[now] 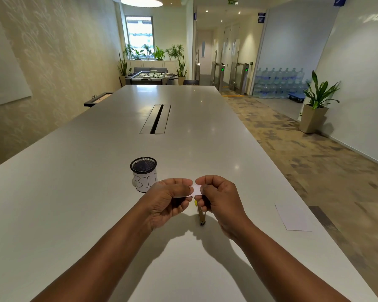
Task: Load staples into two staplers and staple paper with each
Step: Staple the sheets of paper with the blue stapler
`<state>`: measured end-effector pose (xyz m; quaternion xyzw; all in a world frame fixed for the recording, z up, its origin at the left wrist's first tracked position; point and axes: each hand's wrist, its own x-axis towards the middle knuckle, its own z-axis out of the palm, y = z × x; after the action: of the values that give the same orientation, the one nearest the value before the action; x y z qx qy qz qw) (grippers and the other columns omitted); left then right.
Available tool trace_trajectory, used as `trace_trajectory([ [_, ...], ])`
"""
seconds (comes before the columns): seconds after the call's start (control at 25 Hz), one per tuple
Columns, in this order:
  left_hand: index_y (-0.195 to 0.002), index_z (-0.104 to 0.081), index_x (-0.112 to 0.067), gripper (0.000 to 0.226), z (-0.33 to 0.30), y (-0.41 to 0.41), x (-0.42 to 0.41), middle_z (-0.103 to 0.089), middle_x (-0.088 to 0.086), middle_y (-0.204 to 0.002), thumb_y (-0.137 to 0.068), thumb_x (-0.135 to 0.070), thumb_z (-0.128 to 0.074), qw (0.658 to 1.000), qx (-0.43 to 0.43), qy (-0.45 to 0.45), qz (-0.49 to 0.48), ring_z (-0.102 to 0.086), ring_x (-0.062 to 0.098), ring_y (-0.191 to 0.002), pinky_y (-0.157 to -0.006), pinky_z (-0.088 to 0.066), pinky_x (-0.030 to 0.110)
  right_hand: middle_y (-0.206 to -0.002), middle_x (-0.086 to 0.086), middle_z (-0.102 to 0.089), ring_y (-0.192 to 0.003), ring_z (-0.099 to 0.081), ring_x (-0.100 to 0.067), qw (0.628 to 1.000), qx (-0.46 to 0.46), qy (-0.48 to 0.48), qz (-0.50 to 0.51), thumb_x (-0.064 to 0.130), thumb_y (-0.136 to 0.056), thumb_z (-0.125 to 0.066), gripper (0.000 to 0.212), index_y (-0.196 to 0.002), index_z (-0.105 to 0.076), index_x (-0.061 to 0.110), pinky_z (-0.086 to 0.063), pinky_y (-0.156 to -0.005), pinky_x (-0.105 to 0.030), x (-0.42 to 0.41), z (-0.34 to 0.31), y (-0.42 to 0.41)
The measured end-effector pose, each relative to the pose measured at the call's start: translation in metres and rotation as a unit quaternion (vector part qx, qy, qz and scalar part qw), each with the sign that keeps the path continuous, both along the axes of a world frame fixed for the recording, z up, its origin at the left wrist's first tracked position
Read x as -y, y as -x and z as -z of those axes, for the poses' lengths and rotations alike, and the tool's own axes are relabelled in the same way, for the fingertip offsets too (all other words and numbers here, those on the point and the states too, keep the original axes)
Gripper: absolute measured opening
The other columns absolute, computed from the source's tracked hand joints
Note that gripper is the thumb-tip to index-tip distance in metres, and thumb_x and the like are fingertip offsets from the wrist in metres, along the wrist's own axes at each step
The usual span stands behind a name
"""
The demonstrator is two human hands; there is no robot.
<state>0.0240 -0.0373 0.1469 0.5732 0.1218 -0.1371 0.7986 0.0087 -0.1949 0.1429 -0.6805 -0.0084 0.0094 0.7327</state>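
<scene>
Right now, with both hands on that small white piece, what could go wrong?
1. Both hands, left and right, pinch the small white piece above the stapler; it could slip or tear.
2. The hands hide most of the stapler; it might get knocked.
3. The paper sheet lies near the table's right edge and might slide off.

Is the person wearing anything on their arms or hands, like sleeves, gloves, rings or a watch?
No. Both arms are bare as far as the picture shows, with no sleeves in view. The left hand and the right hand have no gloves, and no watch or bracelet shows on either wrist. I can't see any rings on the fingers that show.
</scene>
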Motion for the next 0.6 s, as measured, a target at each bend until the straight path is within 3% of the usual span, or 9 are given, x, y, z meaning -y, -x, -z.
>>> trace_trajectory([
  [0.32,-0.102,-0.072,0.001,0.019,0.0035,-0.0002,0.0089,-0.069,0.011,-0.072,-0.084,-0.003,-0.075,0.999,-0.011,-0.012,-0.049,-0.062,0.015,-0.053,-0.052,-0.055,0.024,-0.063,-0.006,-0.066,-0.055,-0.055,-0.015,1.0,-0.01,0.007,-0.001,-0.003,-0.095,-0.048,0.026,-0.099,-0.072,0.007,-0.047,-0.054,-0.027,0.0002,0.0075,-0.0018],
  [0.6,-0.093,-0.074,-0.003,0.01,0.0062,0.0021,0.0034,-0.075,0.011,-0.079,-0.084,0.001,-0.075,1.0,-0.003,-0.006,-0.024,-0.069,0.017,-0.065,-0.059,-0.059,0.025,-0.063,-0.007,-0.065,-0.056,-0.055,-0.016,1.0,-0.012,0.012,0.003,-0.002,-0.095,-0.048,0.025,-0.099,-0.072,0.007,-0.048,-0.056,-0.029,0.0007,0.0098,-0.0016],
])
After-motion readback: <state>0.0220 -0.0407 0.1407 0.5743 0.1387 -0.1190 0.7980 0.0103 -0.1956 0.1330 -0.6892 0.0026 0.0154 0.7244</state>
